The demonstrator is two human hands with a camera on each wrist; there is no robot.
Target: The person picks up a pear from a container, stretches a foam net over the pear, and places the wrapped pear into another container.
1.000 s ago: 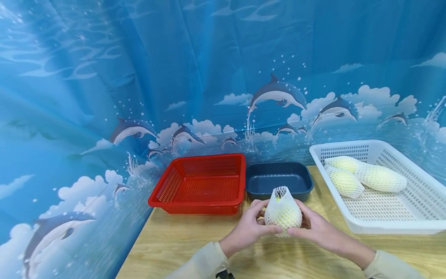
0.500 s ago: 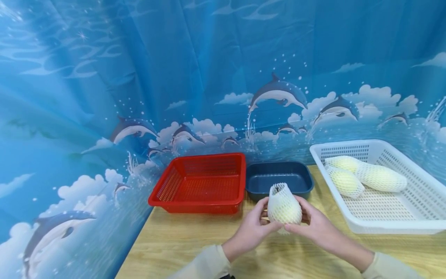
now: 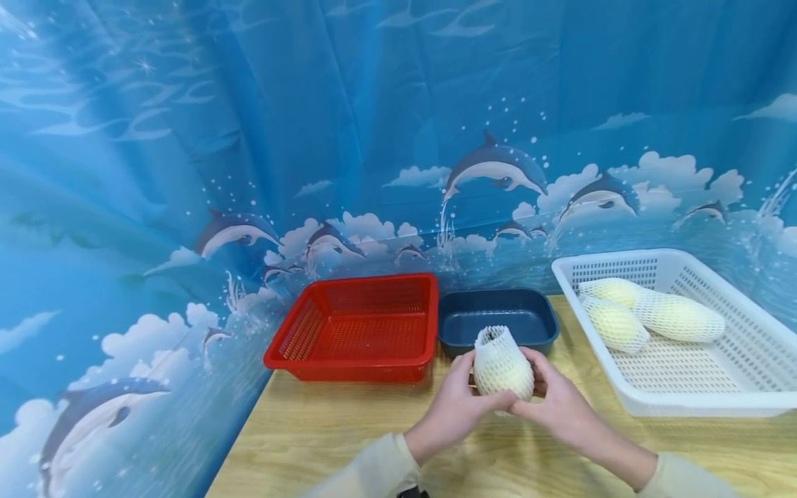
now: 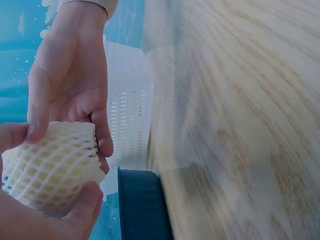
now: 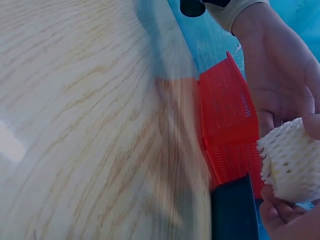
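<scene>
Both hands hold one fruit wrapped in a white foam net (image 3: 501,366) just above the wooden table (image 3: 349,436), in front of the dark blue tray (image 3: 498,317). My left hand (image 3: 457,404) grips its left and lower side; my right hand (image 3: 554,398) grips its right side. In the left wrist view the netted fruit (image 4: 50,167) sits between my left fingers (image 4: 82,210) and the right hand (image 4: 70,85). The right wrist view shows the netted fruit (image 5: 292,160) with the left hand (image 5: 280,75) behind it.
A red mesh basket (image 3: 358,328) stands at the back left beside the blue tray. A white mesh basket (image 3: 716,373) on the right holds other net-wrapped fruits (image 3: 654,315). A blue dolphin-print curtain (image 3: 249,138) hangs behind and drapes left of the table.
The hands have lifted the netted fruit slightly and shifted it a little left and toward the blue tray, turning it so the net's open end tilts left.
</scene>
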